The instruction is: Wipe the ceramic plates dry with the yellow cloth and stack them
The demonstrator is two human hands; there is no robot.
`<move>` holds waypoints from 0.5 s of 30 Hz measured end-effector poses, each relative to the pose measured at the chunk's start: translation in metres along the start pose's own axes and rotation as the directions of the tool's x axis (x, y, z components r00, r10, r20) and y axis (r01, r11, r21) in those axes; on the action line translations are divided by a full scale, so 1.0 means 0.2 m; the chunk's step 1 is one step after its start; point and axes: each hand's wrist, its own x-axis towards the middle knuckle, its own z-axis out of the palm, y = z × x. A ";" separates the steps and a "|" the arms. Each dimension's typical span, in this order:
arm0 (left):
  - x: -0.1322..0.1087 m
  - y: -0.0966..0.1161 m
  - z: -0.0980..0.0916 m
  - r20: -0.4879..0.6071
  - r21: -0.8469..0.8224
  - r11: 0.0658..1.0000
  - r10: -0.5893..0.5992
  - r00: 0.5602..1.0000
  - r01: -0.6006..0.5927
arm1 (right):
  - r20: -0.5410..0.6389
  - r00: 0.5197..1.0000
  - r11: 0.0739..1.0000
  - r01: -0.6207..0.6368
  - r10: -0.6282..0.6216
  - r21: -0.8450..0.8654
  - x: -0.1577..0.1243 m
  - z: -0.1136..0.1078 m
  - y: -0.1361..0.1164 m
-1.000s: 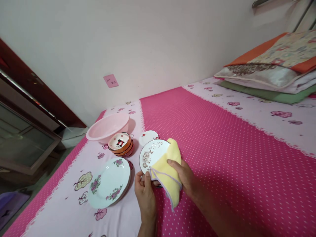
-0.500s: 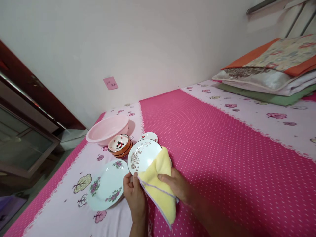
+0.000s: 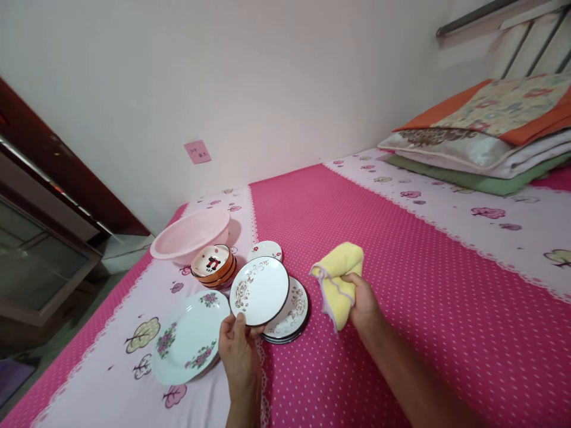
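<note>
My left hand (image 3: 241,348) grips the lower edge of a white plate (image 3: 263,291) with a dark rim and brown flowers, held tilted toward me. Behind and below it, to the right, lies a stack of similar plates (image 3: 292,312). My right hand (image 3: 363,300) is closed around a bunched yellow cloth (image 3: 341,276) with a purple stitched edge, apart from the plate. A large pale plate (image 3: 185,339) with purple flowers lies left of my left hand, on top of others. Beyond the held plate, a small white dish (image 3: 267,249) with red flowers is partly hidden.
Several orange cat bowls (image 3: 212,264) are stacked in front of a pink basin (image 3: 191,235) near the wall. Everything rests on a pink bedspread (image 3: 401,267). Folded bedding with a pillow (image 3: 446,145) is piled at the far right, by a metal bed frame (image 3: 526,47).
The yellow cloth has come off the plate and moved right with my right hand. The plate's full face and the stack behind it now show. My left hand still holds the plate.
</note>
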 end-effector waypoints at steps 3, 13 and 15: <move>0.00 -0.01 -0.01 0.017 0.028 1.000 -0.009 1.000 0.008 | -0.146 0.989 0.997 0.011 0.000 0.070 0.07 -0.03 0.03; -0.04 -0.03 0.10 0.105 0.241 0.970 -0.061 0.993 0.034 | -0.244 0.968 0.970 0.109 -0.054 0.216 0.15 0.03 0.04; -0.07 -0.03 0.19 0.111 0.205 0.975 -0.113 0.987 0.088 | -0.213 0.970 0.959 0.163 -0.114 0.230 0.15 0.02 -0.06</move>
